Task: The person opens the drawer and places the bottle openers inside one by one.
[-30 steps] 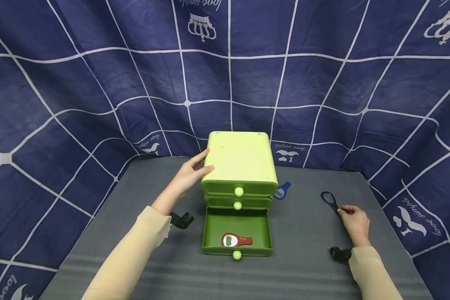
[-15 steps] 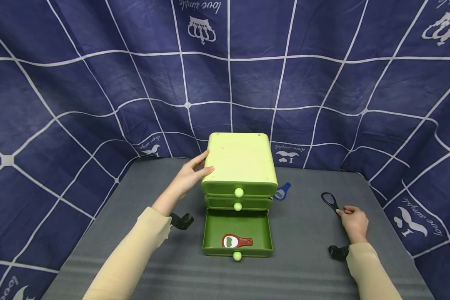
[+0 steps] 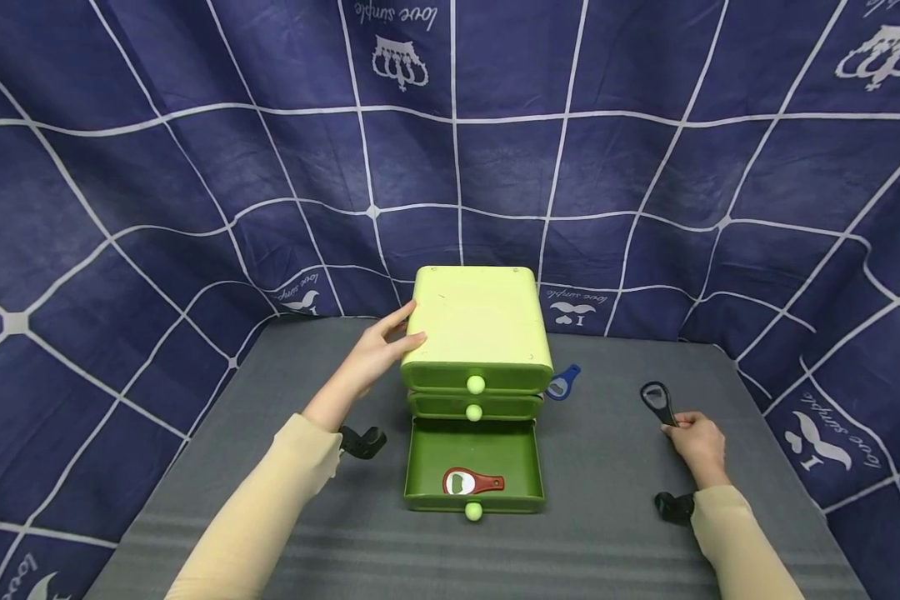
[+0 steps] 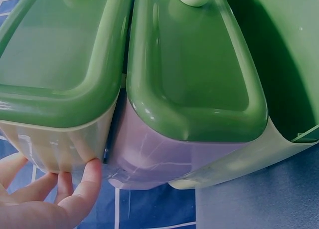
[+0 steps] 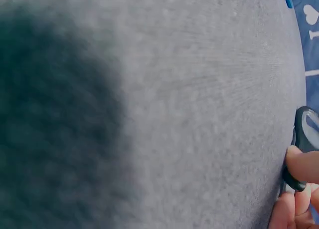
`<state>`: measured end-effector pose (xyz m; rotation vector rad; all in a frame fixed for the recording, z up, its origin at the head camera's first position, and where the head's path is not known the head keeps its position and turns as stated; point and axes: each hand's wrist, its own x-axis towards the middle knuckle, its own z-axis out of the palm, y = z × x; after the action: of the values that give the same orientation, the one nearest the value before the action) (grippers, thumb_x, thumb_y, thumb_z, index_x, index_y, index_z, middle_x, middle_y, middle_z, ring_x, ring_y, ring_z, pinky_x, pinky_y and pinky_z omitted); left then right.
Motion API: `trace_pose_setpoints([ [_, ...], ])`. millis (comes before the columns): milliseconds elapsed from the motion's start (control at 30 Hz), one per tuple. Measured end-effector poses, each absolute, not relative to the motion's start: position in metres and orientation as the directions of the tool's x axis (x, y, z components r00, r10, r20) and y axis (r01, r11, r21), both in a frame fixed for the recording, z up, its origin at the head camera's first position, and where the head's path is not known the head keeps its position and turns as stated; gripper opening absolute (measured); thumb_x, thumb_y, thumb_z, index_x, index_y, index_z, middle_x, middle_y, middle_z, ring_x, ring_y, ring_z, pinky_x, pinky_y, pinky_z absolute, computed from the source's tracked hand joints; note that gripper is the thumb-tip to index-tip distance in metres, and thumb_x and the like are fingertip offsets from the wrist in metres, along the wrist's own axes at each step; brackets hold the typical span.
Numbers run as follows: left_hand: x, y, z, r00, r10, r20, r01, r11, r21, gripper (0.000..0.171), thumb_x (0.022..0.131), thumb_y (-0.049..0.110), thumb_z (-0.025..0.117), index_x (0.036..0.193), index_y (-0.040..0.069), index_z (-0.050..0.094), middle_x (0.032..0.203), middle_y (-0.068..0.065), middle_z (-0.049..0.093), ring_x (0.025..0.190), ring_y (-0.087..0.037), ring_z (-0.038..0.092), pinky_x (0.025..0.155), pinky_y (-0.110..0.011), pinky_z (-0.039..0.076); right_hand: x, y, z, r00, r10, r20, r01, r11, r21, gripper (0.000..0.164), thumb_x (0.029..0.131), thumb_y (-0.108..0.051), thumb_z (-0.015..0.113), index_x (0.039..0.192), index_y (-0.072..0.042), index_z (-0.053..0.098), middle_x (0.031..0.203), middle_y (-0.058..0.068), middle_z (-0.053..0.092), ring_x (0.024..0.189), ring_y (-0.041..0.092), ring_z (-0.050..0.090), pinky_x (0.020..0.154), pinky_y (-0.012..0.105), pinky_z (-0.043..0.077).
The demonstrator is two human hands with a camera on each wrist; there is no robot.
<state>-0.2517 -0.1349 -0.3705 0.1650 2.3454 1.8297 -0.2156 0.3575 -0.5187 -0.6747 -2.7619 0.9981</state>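
My left hand (image 3: 375,354) rests on the upper left side of a small cabinet (image 3: 480,317) with a pale yellow-green shell and green drawers. In the left wrist view its fingertips (image 4: 92,169) touch the top tier's side wall. The bottom drawer (image 3: 506,450) is pulled out, and a red bottle opener (image 3: 474,482) lies in it. Off to the right, my right hand (image 3: 699,446) pinches the handle of a black bottle opener (image 3: 656,398), ring end pointing away. The right wrist view catches thumb and fingers on that black opener (image 5: 308,131) at its right edge.
A blue bottle opener (image 3: 565,382) lies against the cabinet's right side, partly hidden by it. Grey cloth (image 3: 600,467) covers the table. A navy curtain with white lines (image 3: 607,167) stands behind and at both sides.
My right hand has shifted slightly left with the black bottle opener, whose ring now turns more toward the head camera. The left hand stays on the cabinet.
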Motion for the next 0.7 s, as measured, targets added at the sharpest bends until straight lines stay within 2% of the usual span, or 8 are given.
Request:
trace_pose_setpoints([
  [167, -0.252, -0.134, -0.372, -0.981, 0.184, -0.064, -0.018, 0.244, 0.970, 0.068, 0.096, 0.029, 0.065, 0.155, 0.029, 0.032, 0.163, -0.006, 0.022, 0.149, -0.029, 0.025, 0.113, -0.051, 0.037, -0.210, 0.355, -0.523, -0.904, 0.427, 0.015, 0.325, 0.709, -0.626, 0.022, 0.089, -0.010, 0.064, 0.099, 0.010, 0.062, 0.085, 0.022, 0.062, 0.082, 0.037, 0.056, 0.066, 0.037, 0.039],
  [367, -0.251, -0.134, -0.371, -0.981, 0.181, -0.069, -0.023, 0.245, 0.969, 0.069, 0.095, 0.029, 0.066, 0.155, 0.029, 0.032, 0.163, -0.005, 0.022, 0.148, -0.028, 0.026, 0.113, -0.050, 0.037, -0.199, 0.348, -0.516, -0.927, 0.375, -0.006, 0.295, 0.720, -0.628, 0.025, 0.093, -0.013, 0.062, 0.104, 0.009, 0.063, 0.092, 0.024, 0.065, 0.079, 0.032, 0.059, 0.061, 0.031, 0.039],
  [567, -0.251, -0.135, -0.369, -0.982, 0.174, -0.067, -0.022, 0.248, 0.969, 0.069, 0.095, 0.030, 0.066, 0.155, 0.030, 0.032, 0.163, -0.004, 0.023, 0.148, -0.025, 0.027, 0.112, -0.049, 0.038, -0.187, 0.333, -0.494, -0.975, 0.188, -0.121, 0.219, 0.688, -0.692, 0.038, 0.098, -0.023, 0.060, 0.117, 0.009, 0.062, 0.099, 0.021, 0.070, 0.075, 0.011, 0.063, 0.065, 0.029, 0.050],
  [700, -0.251, -0.134, -0.370, -0.982, 0.175, -0.075, -0.030, 0.246, 0.969, 0.069, 0.095, 0.029, 0.066, 0.155, 0.030, 0.032, 0.163, -0.005, 0.024, 0.148, -0.025, 0.027, 0.112, -0.049, 0.038, -0.176, 0.313, -0.480, -0.980, 0.028, -0.197, 0.173, 0.603, -0.779, 0.039, 0.098, -0.022, 0.062, 0.120, 0.010, 0.061, 0.102, 0.020, 0.070, 0.083, 0.014, 0.068, 0.076, 0.033, 0.057],
])
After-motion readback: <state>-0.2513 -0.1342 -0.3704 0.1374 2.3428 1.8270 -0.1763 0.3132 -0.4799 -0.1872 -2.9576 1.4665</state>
